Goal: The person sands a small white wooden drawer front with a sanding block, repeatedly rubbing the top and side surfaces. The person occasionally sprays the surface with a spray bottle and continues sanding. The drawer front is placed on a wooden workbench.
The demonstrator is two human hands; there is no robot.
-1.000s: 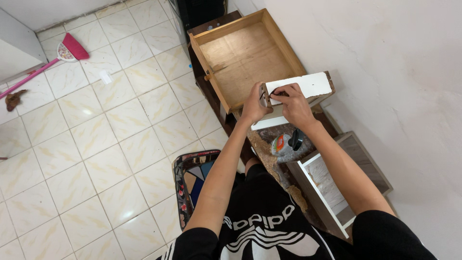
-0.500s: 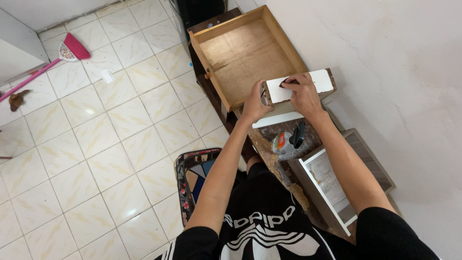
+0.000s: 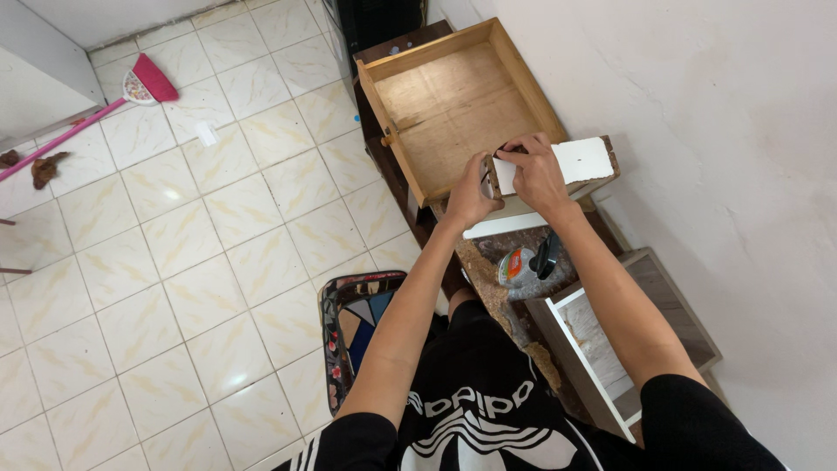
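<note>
both hands [image 3: 510,179] clamped on white board's [image 3: 558,164] left end (over wooden drawer [image 3: 453,105])

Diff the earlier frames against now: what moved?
The white panel tilted and shifted slightly left, toward the wooden drawer. The right hand slid from on top of it to its left end; the left hand kept its grip there. The broom and mat stayed put.

I see one package: a small round container [image 3: 516,266] with a white, orange and green label, lying on the brown tabletop [image 3: 488,283] below my arms
</note>
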